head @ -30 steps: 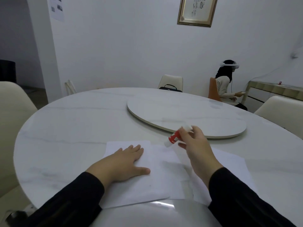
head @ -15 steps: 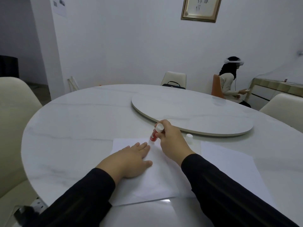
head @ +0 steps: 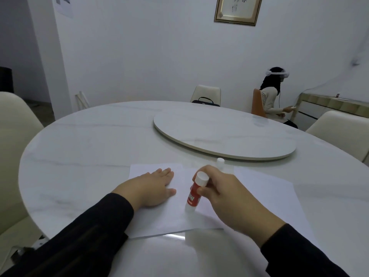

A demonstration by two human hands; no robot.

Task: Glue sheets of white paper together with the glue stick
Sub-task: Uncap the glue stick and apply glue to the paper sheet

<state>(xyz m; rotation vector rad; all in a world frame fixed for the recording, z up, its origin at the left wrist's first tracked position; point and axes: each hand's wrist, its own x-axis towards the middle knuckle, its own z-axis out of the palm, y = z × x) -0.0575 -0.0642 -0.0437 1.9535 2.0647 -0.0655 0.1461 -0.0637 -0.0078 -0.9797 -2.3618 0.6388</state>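
A white sheet of paper (head: 159, 218) lies on the marble table near its front edge. My left hand (head: 151, 186) rests flat on its left part, fingers straight. My right hand (head: 221, 192) grips a red and white glue stick (head: 194, 194), held nearly upright with its lower end touching the sheet. A second white sheet (head: 265, 188) lies to the right, partly under my right arm. The glue stick's white cap (head: 220, 161) stands on the table just beyond the sheets.
A round turntable (head: 223, 134) sits raised in the middle of the table (head: 83, 148). Cream chairs stand at left (head: 14, 124), right (head: 343, 132) and far side. A person with a headset (head: 273, 96) sits at a sideboard behind on the right.
My right hand has brought the glue stick from the sheet's far edge toward me and set its end down on the middle of the sheet. The left hand stays flat.
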